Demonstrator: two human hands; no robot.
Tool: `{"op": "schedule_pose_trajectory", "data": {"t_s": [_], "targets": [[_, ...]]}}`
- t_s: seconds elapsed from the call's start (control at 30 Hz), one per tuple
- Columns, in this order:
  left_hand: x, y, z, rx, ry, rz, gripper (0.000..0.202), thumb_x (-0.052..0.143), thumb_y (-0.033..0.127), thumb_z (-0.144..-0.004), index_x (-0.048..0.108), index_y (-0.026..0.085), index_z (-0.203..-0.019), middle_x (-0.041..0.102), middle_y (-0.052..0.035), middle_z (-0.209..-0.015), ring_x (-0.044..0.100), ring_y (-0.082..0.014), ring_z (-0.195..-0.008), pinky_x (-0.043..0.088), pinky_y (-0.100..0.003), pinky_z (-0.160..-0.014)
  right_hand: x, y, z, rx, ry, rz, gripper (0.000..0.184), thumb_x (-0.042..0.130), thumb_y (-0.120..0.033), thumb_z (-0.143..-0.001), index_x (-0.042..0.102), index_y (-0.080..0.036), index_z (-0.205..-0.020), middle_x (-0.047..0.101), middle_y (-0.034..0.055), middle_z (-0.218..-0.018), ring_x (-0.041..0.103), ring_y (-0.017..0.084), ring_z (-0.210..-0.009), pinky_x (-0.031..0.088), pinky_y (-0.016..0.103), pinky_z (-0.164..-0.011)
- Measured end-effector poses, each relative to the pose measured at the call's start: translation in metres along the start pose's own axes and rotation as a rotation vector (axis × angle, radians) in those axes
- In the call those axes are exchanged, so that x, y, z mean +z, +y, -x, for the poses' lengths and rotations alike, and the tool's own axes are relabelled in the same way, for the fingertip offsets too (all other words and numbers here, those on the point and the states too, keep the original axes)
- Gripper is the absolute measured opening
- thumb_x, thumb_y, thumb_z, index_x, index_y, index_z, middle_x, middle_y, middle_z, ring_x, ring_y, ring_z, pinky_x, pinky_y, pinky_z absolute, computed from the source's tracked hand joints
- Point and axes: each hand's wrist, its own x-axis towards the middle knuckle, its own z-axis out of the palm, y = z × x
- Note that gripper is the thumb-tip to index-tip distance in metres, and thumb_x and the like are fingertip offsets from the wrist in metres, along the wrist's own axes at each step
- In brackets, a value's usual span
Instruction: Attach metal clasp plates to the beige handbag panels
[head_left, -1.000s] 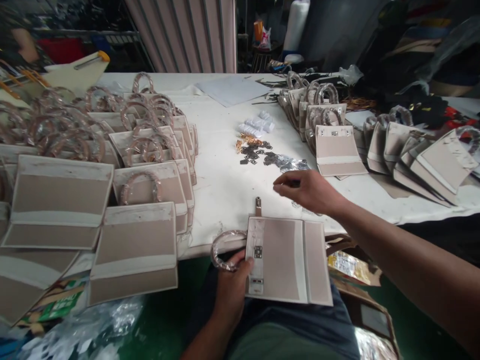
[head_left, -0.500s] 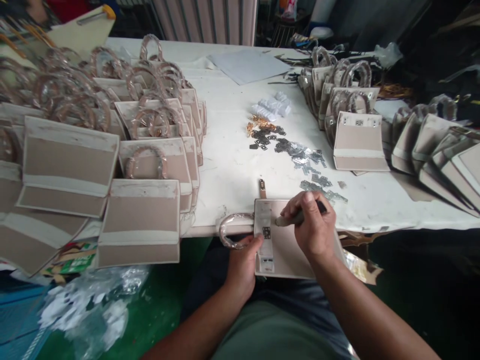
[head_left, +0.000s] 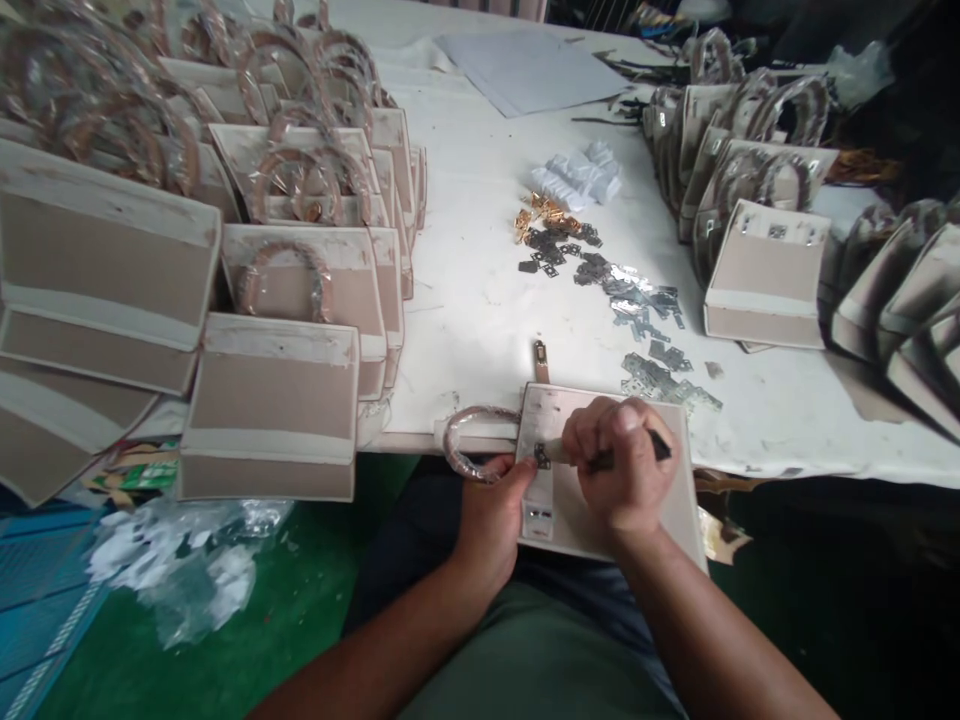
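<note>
The left hand [head_left: 491, 525] is closed over the near left edge of a beige bag panel [head_left: 686, 500], which lies across the person's lap and the table edge, thumb on top. A plastic-wrapped ring handle [head_left: 461, 440] sits just beside that hand at the panel's left end. The right hand [head_left: 619, 465] pinches a dark-handled tool [head_left: 658, 447] in its curled fingers, the pale tip touching the panel just beside a small dark metal clasp plate [head_left: 541, 456]. A leather strap tab [head_left: 540, 360] lies at 12 o'clock, just past the panel on the white-covered table [head_left: 465, 350]. At 1 o'clock lie scattered metal plates [head_left: 645, 300], then gold fittings [head_left: 536, 222] and white packets [head_left: 577, 175]. Stacked bag panels with ring handles [head_left: 300, 290] fill 10 o'clock, and more [head_left: 765, 275] stand at 2 o'clock. A pale paper sheet [head_left: 532, 70] lies farthest off at 12 o'clock.
</note>
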Motion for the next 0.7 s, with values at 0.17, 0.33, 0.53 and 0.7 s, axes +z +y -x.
{"op": "schedule_pose_trajectory", "data": {"t_s": [0.17, 0.33, 0.53, 0.7], "targets": [[-0.001, 0.002, 0.002, 0.066, -0.017, -0.015, 0.027, 0.090, 0.036, -0.065, 0.071, 0.016, -0.069, 0.066, 0.0008, -0.061, 0.059, -0.0140, -0.059, 0.045, -0.025, -0.058, 0.009, -0.004, -0.006, -0.028, -0.336, 0.352, 0.049, 0.067, -0.045, -0.102, 0.050, -0.022, -0.063, 0.051, -0.0024, -0.058, 0.046, 0.012, -0.054, 0.036, 0.029, -0.054], [-0.003, -0.003, 0.001, 0.057, -0.048, 0.007, 0.027, 0.089, 0.035, -0.065, 0.072, 0.015, -0.072, 0.071, -0.0024, -0.066, 0.063, -0.0161, -0.058, 0.048, -0.027, -0.060, 0.023, -0.021, -0.027, 0.101, -0.336, 0.290, 0.053, 0.067, -0.051, -0.101, 0.049, -0.022, -0.061, 0.049, -0.0047, -0.052, 0.041, 0.011, -0.047, 0.032, 0.027, -0.048], [-0.001, 0.000, 0.003, 0.228, -0.044, -0.028, 0.014, 0.082, 0.025, -0.075, 0.073, 0.019, -0.084, 0.074, -0.0045, -0.079, 0.070, -0.0214, -0.074, 0.053, -0.030, -0.066, 0.055, -0.019, -0.026, 0.102, -0.731, 0.489, 0.050, 0.069, -0.045, -0.097, 0.046, -0.020, -0.060, 0.040, -0.0069, -0.055, 0.037, 0.009, -0.054, 0.029, 0.024, -0.052], [0.004, 0.009, 0.006, 0.336, -0.022, -0.012, 0.020, 0.080, 0.021, -0.077, 0.072, 0.018, -0.095, 0.075, -0.0093, -0.108, 0.071, -0.0240, -0.105, 0.057, -0.030, -0.087, 0.054, -0.014, -0.023, 0.049, -0.914, 0.591, 0.043, 0.060, -0.036, -0.101, 0.050, -0.018, -0.063, 0.046, -0.0053, -0.060, 0.041, 0.009, -0.059, 0.031, 0.024, -0.056]]}}
